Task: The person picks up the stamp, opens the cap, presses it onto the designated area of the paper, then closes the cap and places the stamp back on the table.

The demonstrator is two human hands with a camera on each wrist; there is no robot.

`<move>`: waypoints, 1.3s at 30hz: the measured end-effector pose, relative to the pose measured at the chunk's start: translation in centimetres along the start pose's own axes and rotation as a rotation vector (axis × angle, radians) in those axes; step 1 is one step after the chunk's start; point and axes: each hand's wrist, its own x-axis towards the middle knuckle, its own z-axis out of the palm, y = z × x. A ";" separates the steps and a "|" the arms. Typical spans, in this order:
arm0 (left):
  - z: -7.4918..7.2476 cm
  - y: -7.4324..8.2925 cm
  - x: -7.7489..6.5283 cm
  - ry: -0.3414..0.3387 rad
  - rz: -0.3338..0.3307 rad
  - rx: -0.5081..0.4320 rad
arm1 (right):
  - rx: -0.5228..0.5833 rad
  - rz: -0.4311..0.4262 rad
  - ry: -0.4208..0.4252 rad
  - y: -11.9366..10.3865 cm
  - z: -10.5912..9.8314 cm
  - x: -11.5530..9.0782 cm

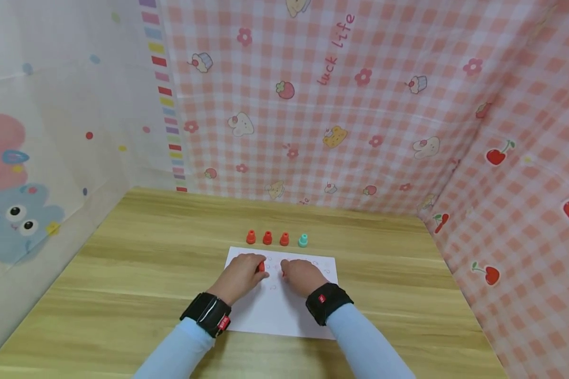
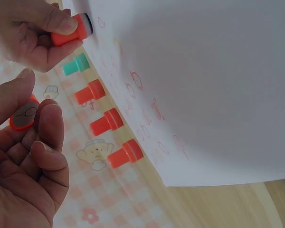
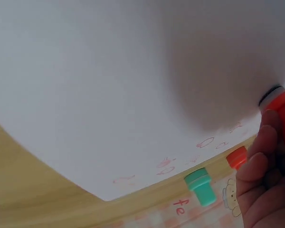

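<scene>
My left hand [image 1: 243, 273] holds a small red piece that looks like a stamp cap [image 2: 24, 117]. A looped figure is drawn on its grey oval end, which has a red rim. Across from it, my right hand [image 1: 304, 276] grips a red toy stamp [image 3: 278, 103], its dark stamping end uncovered and turned toward the sheet. Both hands are over a white sheet of paper [image 1: 284, 316]. Faint red stamp prints [image 2: 154, 109] run along the paper's far part. In the head view, fingers hide most of both held pieces.
Beyond the paper's far edge stand several more stamps in a row: red ones [image 1: 267, 238] and, at the right end, a teal one [image 1: 303, 240]. The wooden table [image 1: 384, 263] is bordered by patterned cloth [image 1: 303, 168] at the back and sides.
</scene>
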 end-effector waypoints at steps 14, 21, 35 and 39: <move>0.1 0.7 0.1 -0.021 -0.014 0.050 | 0.421 0.229 0.117 1.1 -1.6 -1.7; 0.2 0.7 0.2 -0.028 -0.026 0.045 | 0.585 0.293 0.169 1.1 -1.5 -2.8; 0.4 1.3 0.3 -0.044 -0.015 -0.008 | 1.000 0.338 0.150 -0.4 -1.7 -3.6; 0.5 1.5 0.4 -0.040 -0.010 -0.012 | 1.060 0.320 0.148 -0.6 -1.5 -3.4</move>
